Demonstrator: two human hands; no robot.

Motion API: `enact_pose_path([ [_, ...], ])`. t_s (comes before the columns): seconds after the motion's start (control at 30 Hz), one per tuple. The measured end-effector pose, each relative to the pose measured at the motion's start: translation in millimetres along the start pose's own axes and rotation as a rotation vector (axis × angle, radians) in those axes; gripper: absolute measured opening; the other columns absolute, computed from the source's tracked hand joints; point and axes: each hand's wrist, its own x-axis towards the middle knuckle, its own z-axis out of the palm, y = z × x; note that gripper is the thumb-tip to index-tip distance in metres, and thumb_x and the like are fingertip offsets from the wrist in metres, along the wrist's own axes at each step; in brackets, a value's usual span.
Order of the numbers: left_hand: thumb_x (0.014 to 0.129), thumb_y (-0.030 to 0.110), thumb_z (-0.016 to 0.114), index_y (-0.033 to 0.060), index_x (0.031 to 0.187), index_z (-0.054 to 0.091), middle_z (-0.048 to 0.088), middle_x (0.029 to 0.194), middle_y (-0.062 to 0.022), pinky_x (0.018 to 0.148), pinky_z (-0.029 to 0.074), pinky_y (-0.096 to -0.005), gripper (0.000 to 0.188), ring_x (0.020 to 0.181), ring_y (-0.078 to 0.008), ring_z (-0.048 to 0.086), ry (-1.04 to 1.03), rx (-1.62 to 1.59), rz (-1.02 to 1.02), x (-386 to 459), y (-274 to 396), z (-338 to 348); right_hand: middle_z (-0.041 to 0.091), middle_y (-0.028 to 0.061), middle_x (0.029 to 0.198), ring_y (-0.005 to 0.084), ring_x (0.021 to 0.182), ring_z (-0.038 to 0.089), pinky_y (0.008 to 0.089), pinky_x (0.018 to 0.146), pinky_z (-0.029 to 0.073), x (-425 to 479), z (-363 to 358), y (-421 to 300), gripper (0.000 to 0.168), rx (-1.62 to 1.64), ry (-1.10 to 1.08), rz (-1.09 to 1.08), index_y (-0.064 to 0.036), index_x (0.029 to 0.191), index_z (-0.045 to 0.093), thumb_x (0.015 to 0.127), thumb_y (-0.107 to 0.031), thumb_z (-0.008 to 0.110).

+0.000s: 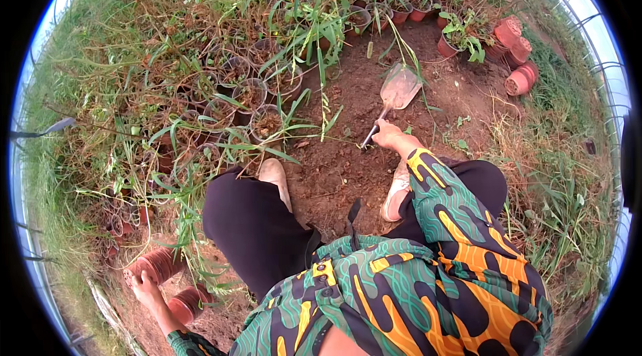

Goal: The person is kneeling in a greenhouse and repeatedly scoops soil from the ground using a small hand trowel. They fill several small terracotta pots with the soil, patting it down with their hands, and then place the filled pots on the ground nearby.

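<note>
My right hand (391, 135) is closed around the handle of a garden trowel (401, 86). Its broad, soil-smeared blade points away from me, low over bare brown soil (333, 170) beyond my feet. Far to the left, my left hand (146, 290) grips the end of a stack of nested red-brown plastic pots (160, 264) lying on its side. A second stack of nested pots (186, 303) lies on the ground just beside that wrist. Whether the held stack still touches the ground cannot be seen.
Potted plants with dry stems (250, 94) crowd the left and far side, overgrown with tall grass (321, 30). A leafy potted plant (448, 45) stands at the far right, near tipped pot stacks (521, 78). My shoes (275, 175) rest on the soil.
</note>
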Motion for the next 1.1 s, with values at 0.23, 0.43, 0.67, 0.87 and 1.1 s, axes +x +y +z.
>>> enact_pose_path([
  [0.23,0.088,0.012,0.059,-0.0011,0.090,0.057,0.057,0.075,-0.0047,0.060,0.043,-0.0241,0.014,0.068,-0.0099,0.054,-0.647,-0.995,0.554,55.4,406.0,-121.6,0.049,0.0219,0.128,0.0363,0.117,0.049,0.0417,0.098,0.039,23.1,45.1,28.1,0.068,0.036,-0.189,-0.012,-0.014,0.140,0.031,0.083,-0.038,0.059],
  [0.43,0.082,0.013,0.054,-0.0003,0.109,0.054,0.060,0.103,-0.0217,0.088,0.046,-0.0418,0.031,0.100,-0.0364,0.057,-0.942,-0.474,1.475,-34.4,567.8,-27.6,0.058,0.0223,0.106,0.0392,0.100,0.057,0.0456,0.085,0.046,1.6,57.7,16.0,0.047,-0.055,-0.006,-0.193,-0.009,0.122,0.047,0.082,-0.029,0.061],
  [0.67,0.082,0.013,0.049,-0.0017,0.112,0.052,0.054,0.111,-0.0183,0.087,0.045,-0.0407,0.034,0.105,-0.0331,0.052,-0.698,-0.152,0.987,-53.2,620.7,114.2,0.066,0.0181,0.087,0.0339,0.088,0.064,0.0429,0.076,0.052,22.9,-39.7,85.6,0.015,-0.295,0.006,-0.104,-0.005,0.089,0.066,0.079,-0.010,0.057],
  [0.87,0.088,0.014,0.045,0.0038,0.108,0.056,0.057,0.106,-0.0127,0.085,0.046,-0.0390,0.025,0.100,-0.0285,0.057,-0.558,0.051,0.820,-25.5,595.7,183.2,0.059,0.0253,0.092,0.0421,0.092,0.058,0.0469,0.078,0.046,-60.6,-206.9,83.1,0.040,-0.040,0.060,-0.196,-0.011,0.118,0.042,0.080,-0.001,0.051],
  [1.1,0.086,0.020,0.051,0.0166,0.097,0.069,0.068,0.092,-0.0068,0.075,0.050,-0.0363,0.022,0.087,-0.0209,0.066,-0.703,0.187,0.894,3.6,613.1,196.5,0.058,0.0263,0.093,0.0434,0.095,0.056,0.0483,0.080,0.044,-79.9,-159.2,125.3,0.036,-0.222,-0.046,0.004,-0.002,0.112,0.043,0.078,-0.008,0.055],
])
